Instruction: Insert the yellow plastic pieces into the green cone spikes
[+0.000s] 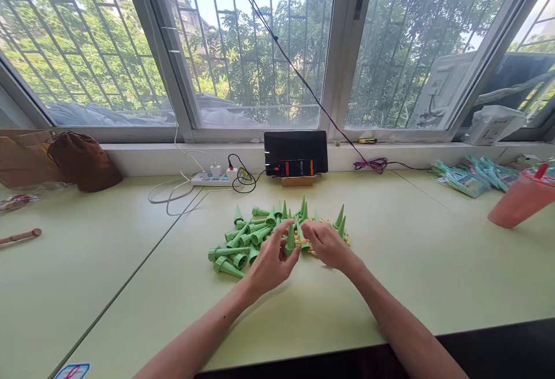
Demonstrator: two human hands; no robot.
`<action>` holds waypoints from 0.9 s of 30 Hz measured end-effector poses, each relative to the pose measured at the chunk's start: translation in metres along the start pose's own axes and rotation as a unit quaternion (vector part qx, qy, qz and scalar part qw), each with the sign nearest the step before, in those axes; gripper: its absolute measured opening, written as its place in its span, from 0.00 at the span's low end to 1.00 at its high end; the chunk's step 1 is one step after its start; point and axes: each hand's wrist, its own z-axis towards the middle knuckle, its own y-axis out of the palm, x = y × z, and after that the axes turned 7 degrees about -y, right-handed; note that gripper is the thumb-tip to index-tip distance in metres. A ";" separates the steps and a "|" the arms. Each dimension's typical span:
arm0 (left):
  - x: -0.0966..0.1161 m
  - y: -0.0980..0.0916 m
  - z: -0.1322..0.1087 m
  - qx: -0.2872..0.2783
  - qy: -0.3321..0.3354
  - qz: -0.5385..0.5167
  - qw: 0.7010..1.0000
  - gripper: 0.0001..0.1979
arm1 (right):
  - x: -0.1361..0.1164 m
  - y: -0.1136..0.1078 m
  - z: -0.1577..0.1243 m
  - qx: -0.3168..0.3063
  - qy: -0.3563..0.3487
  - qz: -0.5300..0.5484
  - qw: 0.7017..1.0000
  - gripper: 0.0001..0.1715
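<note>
My left hand [273, 260] curves its thumb and fingers round an upright green plastic cone spike [290, 241]. Close beside it, my right hand [327, 243] is closed in a pinch by the pile; what sits between its fingertips is too small and covered to name. A heap of green cone spikes with ribbed caps [249, 234] lies to the left of my hands, pointing various ways. Small yellow pieces [348, 239] are scattered to the right and partly behind my right hand, with several green spikes [340, 220] standing among them.
A phone [297, 168] leans on a dark tablet [296, 143] at the window sill. Left of it lies a white power strip [217, 179] with cables. A pink cup [520, 200] and plastic packets [463, 179] are at right, a brown pouch [87, 162] at left.
</note>
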 end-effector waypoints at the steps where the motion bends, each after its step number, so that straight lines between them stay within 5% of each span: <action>1: 0.000 0.001 -0.001 -0.006 -0.003 -0.006 1.000 0.28 | 0.000 0.000 0.000 0.016 0.006 0.005 1.000 0.25; 6: 0.001 0.001 -0.001 -0.030 0.000 -0.008 1.000 0.32 | -0.001 0.000 0.000 0.027 -0.013 0.036 0.999 0.16; 16: 0.000 0.000 -0.001 -0.044 0.014 0.010 0.999 0.30 | -0.004 0.000 0.000 0.059 -0.033 0.083 0.994 0.16; 20: 0.000 -0.001 0.001 0.039 0.038 0.023 0.998 0.25 | -0.001 -0.006 -0.002 0.231 -0.025 0.075 0.970 0.10; 24: -0.001 -0.002 0.004 0.070 0.038 0.024 0.997 0.19 | 0.008 -0.016 -0.002 0.445 -0.011 -0.034 0.895 0.09; 27: -0.002 -0.001 0.003 0.058 0.033 0.033 0.997 0.16 | 0.017 -0.027 -0.002 0.529 0.000 -0.126 0.840 0.09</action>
